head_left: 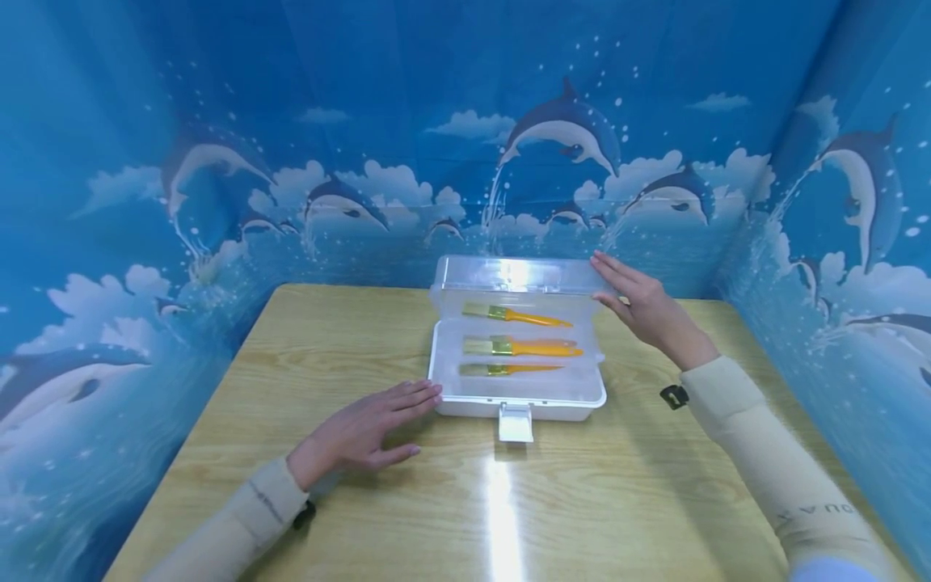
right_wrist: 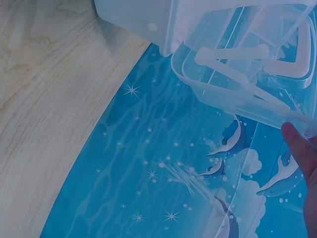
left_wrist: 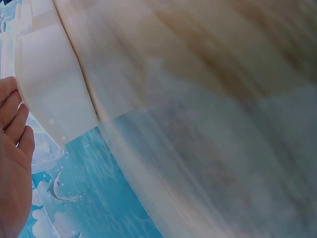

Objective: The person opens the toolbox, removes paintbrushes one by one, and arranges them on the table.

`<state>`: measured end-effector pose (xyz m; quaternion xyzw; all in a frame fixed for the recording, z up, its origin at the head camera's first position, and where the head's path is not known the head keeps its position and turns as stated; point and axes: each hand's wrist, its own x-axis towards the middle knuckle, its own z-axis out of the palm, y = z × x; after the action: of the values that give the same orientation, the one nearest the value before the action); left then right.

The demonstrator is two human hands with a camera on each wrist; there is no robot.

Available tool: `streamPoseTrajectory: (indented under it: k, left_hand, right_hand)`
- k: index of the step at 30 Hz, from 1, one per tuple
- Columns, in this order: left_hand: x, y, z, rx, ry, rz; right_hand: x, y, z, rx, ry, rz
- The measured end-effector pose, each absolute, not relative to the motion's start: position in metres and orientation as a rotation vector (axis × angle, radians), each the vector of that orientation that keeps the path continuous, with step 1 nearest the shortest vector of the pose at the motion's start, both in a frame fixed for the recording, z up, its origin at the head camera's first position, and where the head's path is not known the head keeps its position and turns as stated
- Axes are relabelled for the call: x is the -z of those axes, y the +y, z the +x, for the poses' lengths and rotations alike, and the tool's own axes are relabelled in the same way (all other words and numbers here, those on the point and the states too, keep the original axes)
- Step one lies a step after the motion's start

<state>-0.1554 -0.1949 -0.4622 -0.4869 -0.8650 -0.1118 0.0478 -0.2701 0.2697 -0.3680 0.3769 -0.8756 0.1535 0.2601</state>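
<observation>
A white translucent plastic box (head_left: 520,410) sits on the table with its clear lid (head_left: 465,275) raised and tilted back. Inside lie a thick orange-handled paintbrush (head_left: 541,348) and a thinner paintbrush (head_left: 520,369); another paintbrush (head_left: 534,318) shows toward the back, by the lid. My left hand (head_left: 367,424) touches the box's front left corner with straight fingers, its thumb spread away. At the lid's right edge, my right hand (head_left: 643,307) rests its extended fingertips on the upper corner, thumb lower down. The right wrist view shows a fingertip at the lid's rim and the lid's handle (right_wrist: 233,53).
The wooden table (head_left: 349,339) ends just behind the box. A blue curtain (head_left: 407,97) printed with dolphins hangs around the back and sides. A white latch (head_left: 516,423) hangs down at the box's front.
</observation>
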Motion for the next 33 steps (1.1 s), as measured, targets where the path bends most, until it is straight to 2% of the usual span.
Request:
streamPoseTrajectory:
  k: [33]
  left_hand:
    - [0.463,-0.195,-0.157,0.354,-2.576,-1.511]
  right_hand:
    - [0.359,0.253,-0.293,-0.808,-2.584,0.744]
